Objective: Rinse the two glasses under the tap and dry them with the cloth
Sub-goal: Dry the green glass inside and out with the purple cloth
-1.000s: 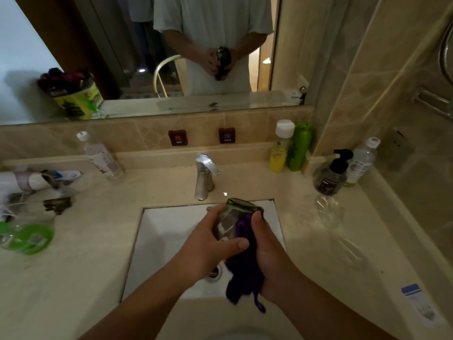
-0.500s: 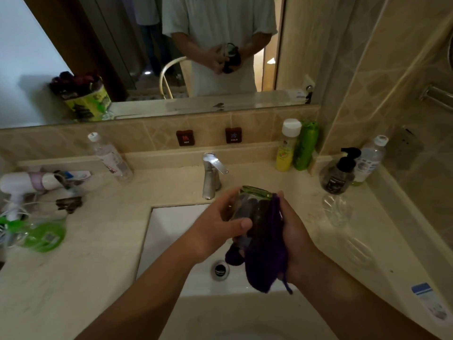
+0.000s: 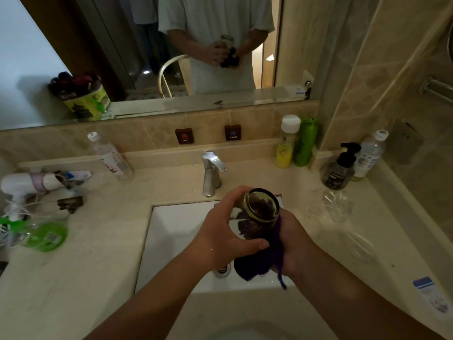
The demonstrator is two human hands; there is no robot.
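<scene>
I hold a clear glass [image 3: 261, 207] with a gold rim over the white sink [image 3: 176, 231], its mouth tilted up toward me. My left hand [image 3: 220, 234] wraps its left side, thumb across the front. My right hand [image 3: 294, 244] presses a dark purple cloth [image 3: 255, 266] against the glass from the right and below; a strand hangs down. A second clear glass [image 3: 338, 204] stands on the counter to the right, and another glass item [image 3: 360, 246] shows faintly nearer me. The chrome tap [image 3: 210, 173] stands behind the sink with no water running.
Yellow and green bottles [image 3: 294, 143], a dark pump bottle [image 3: 339, 168] and a water bottle [image 3: 367, 153] line the back right. On the left lie a clear bottle [image 3: 110, 158], a white hair dryer [image 3: 27, 182] and green packaging [image 3: 44, 236]. A mirror reflects me.
The glass has turned from nearly upright to mouth facing me, and both hands with the cloth have shifted slightly right over the sink. The camera view has drifted left.
</scene>
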